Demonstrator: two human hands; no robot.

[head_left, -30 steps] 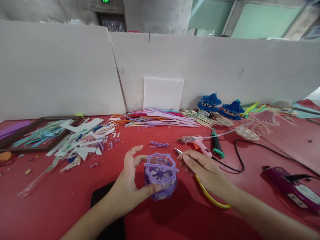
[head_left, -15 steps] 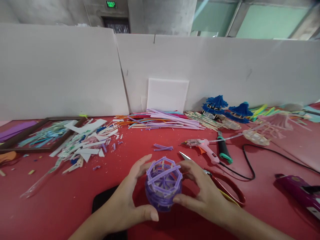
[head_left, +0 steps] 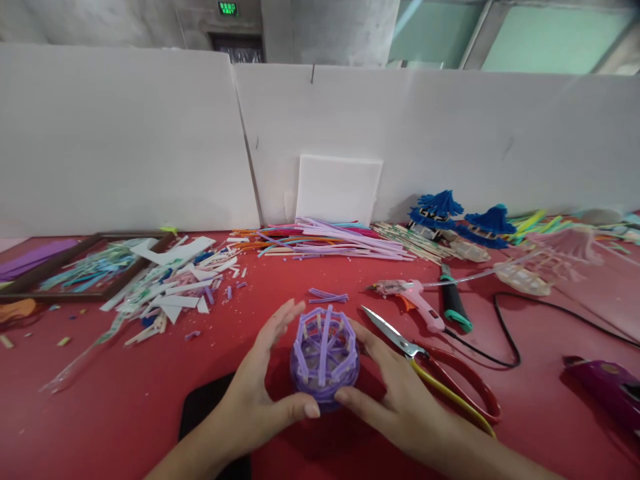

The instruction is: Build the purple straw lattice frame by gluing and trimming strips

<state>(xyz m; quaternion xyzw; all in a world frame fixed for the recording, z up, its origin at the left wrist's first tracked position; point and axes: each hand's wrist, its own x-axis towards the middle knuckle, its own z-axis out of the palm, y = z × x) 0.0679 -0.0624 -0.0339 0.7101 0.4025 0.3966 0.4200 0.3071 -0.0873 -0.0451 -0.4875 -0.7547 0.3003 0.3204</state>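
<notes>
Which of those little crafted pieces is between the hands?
The round purple piece: left hand and right hand flank it, and a strip crosses its open top. The two blue-topped pieces and pink-topped piece sit farther back.

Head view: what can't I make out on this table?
All in the head view:
- Purple basket: underside, hidden by its own sides.
- Right hand: some fingertips, behind the basket.
- Black flat object: part covered by the left arm.
- Purple device: cut off by the right edge.

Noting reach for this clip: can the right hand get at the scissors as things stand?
Probably yes: the scissors lie beside the right hand, nothing covering their blades, though it's cupped at the purple frame.
</notes>
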